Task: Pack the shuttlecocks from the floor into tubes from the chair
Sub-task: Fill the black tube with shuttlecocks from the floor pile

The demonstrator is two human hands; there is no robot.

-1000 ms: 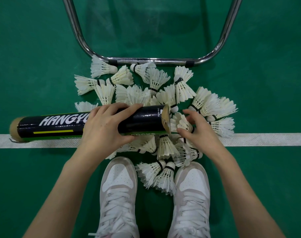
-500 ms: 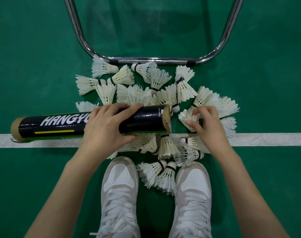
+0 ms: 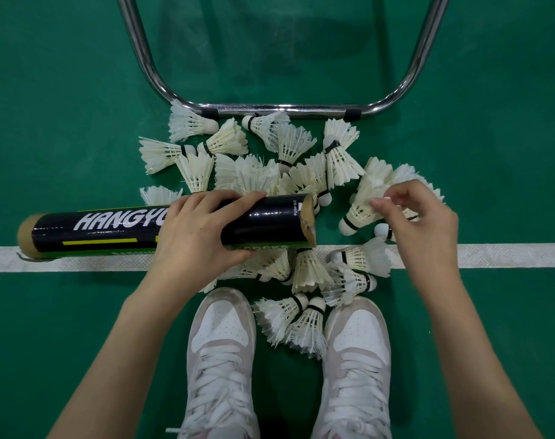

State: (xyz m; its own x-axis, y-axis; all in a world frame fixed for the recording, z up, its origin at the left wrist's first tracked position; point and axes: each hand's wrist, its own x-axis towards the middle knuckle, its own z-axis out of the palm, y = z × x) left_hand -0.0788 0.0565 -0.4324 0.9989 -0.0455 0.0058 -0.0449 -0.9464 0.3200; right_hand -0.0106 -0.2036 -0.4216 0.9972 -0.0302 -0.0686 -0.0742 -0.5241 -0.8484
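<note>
**Head view: tube steadied level while a shuttlecock is lifted**

The left hand [image 3: 203,231] is wrapping the tube [image 3: 162,229], keeping its open mouth facing right. Just beyond that mouth, the right hand [image 3: 418,223] is pinching a shuttlecock [image 3: 360,210] by its feathers, cork leading toward the opening.

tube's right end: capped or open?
Open. The tube, held lying sideways by the left hand, shows a bare cardboard rim with no cap at its right end. How full it is: cannot tell.
</note>
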